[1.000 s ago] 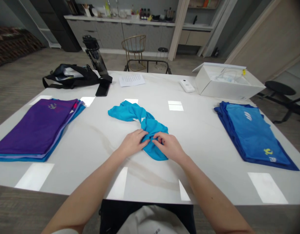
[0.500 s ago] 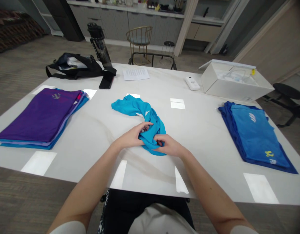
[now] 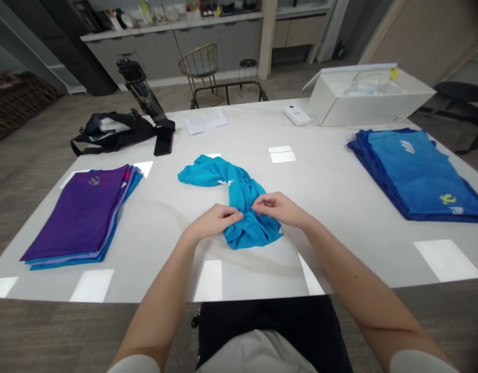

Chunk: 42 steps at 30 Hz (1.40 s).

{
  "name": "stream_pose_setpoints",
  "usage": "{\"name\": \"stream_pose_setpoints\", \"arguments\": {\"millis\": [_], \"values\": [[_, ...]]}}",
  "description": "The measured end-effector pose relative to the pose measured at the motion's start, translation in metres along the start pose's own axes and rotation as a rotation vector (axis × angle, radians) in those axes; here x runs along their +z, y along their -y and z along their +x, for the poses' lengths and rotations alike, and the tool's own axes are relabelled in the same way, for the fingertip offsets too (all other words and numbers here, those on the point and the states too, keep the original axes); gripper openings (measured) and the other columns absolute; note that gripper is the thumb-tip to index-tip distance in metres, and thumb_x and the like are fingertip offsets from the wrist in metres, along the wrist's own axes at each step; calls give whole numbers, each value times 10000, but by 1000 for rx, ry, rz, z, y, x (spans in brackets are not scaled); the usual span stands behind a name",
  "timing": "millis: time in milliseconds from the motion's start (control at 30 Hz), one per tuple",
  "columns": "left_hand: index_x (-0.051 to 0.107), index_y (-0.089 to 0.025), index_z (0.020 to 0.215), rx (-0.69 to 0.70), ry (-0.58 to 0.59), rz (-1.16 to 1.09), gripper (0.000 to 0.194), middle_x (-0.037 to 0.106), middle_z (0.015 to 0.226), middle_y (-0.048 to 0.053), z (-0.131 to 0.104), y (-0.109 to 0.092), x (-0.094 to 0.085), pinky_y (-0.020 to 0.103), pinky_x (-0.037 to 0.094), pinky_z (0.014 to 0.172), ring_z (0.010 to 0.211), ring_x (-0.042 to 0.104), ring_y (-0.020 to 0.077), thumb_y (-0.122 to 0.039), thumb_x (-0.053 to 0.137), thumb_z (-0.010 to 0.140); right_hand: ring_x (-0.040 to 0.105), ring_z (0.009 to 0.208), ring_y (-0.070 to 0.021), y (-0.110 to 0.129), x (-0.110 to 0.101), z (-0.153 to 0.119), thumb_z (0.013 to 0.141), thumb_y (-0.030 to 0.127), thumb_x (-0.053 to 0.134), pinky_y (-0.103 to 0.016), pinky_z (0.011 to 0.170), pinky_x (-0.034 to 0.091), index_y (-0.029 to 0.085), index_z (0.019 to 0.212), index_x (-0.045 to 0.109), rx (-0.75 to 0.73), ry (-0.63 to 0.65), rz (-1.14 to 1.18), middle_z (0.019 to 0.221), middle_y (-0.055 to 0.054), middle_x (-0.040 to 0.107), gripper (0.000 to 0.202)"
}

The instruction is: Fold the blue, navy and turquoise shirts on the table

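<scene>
A crumpled turquoise cloth [image 3: 239, 189] lies bunched in the middle of the white table, one end trailing to the far left. My left hand [image 3: 219, 220] pinches its near part from the left, thumb and fingers together. From the right, my right hand [image 3: 276, 206] pinches the same cloth just above its near bunch. The two sets of fingertips are a short gap apart. Folds hide some of the fingertips.
A folded stack topped by purple cloth [image 3: 81, 212] lies left, a folded blue stack [image 3: 421, 173] right. Farther back are a black bag [image 3: 118, 132], a bottle [image 3: 143, 93], a phone [image 3: 163, 142], paper [image 3: 206, 122], a white device [image 3: 297, 115] and an open white box [image 3: 363, 106].
The view has tilted and turned. My hands have shifted their grip on the turquoise cloth, whose near part is now spread wider toward the right. My right hand sits higher on it.
</scene>
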<state>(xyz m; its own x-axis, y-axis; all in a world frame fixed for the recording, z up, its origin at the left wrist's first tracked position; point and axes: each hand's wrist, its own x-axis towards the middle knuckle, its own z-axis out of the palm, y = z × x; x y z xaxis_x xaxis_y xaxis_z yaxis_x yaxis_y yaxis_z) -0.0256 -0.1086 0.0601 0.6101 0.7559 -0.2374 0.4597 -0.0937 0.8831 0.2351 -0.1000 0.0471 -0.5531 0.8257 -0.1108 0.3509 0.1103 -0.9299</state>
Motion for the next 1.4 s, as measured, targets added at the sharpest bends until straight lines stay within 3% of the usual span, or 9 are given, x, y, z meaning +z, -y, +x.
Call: {"name": "stream_pose_setpoints", "arguments": {"millis": [133,367,467,600,800,933,1033,1200,1400], "values": [[577,-176,650,-178,-46,53,590,437,573,-28,0,8,-4,269,303,523,555,378,121,-697,491,913,627,849,-212,-15,7,8,905,538,686,-308,737,435,230,1178,668,100,-439,-528,1018,-61,697,412],[463,-214,636,-93,-269,224,323,415,589,-55,4,28,-20,246,293,537,588,387,121,-414,690,748,642,832,-243,-21,6,9,983,426,571,-305,650,348,229,1029,664,191,-314,-773,944,-94,729,223],[544,-219,799,-36,-400,148,149,494,662,-56,6,37,-26,244,353,580,628,467,134,-311,632,722,606,745,-208,-21,-12,3,958,410,574,-292,624,325,222,936,660,182,-307,-697,832,-68,702,207],[566,-225,973,-68,-606,116,267,471,648,-77,1,45,-40,241,361,568,599,478,134,-251,579,708,522,652,-155,-31,-48,-10,884,477,609,-274,610,341,207,759,624,124,-195,-465,696,-5,621,298],[679,-210,882,-196,-379,366,167,640,738,2,-2,37,-36,293,447,633,708,610,198,-323,587,800,447,598,-132,-39,-72,-23,794,608,677,-282,579,337,183,660,660,226,179,-272,592,22,555,446],[664,-228,1225,-6,-475,495,519,691,1236,92,11,26,-5,379,497,961,1118,644,289,-549,702,818,557,672,-167,-35,-58,-17,839,641,654,-287,634,399,185,898,749,189,-134,-346,738,-27,678,470],[658,-222,1194,61,-465,569,450,692,1203,99,23,27,13,398,481,1007,1146,635,297,-535,668,870,579,679,-169,-31,-41,-7,918,650,560,-290,662,419,220,1164,712,92,-368,-373,863,-37,712,518],[637,-229,1102,57,-537,508,215,716,1062,76,30,31,17,371,503,920,1009,676,260,-318,497,966,623,829,-206,-30,-20,4,884,556,637,-293,727,408,226,965,733,25,-284,-553,951,-59,732,353],[582,-215,1262,-55,-979,390,335,716,1157,107,22,33,2,396,486,974,1084,669,273,-248,412,975,498,663,-158,-36,-47,-2,706,313,615,-272,607,334,220,720,574,112,-247,-493,654,19,564,103]]}}
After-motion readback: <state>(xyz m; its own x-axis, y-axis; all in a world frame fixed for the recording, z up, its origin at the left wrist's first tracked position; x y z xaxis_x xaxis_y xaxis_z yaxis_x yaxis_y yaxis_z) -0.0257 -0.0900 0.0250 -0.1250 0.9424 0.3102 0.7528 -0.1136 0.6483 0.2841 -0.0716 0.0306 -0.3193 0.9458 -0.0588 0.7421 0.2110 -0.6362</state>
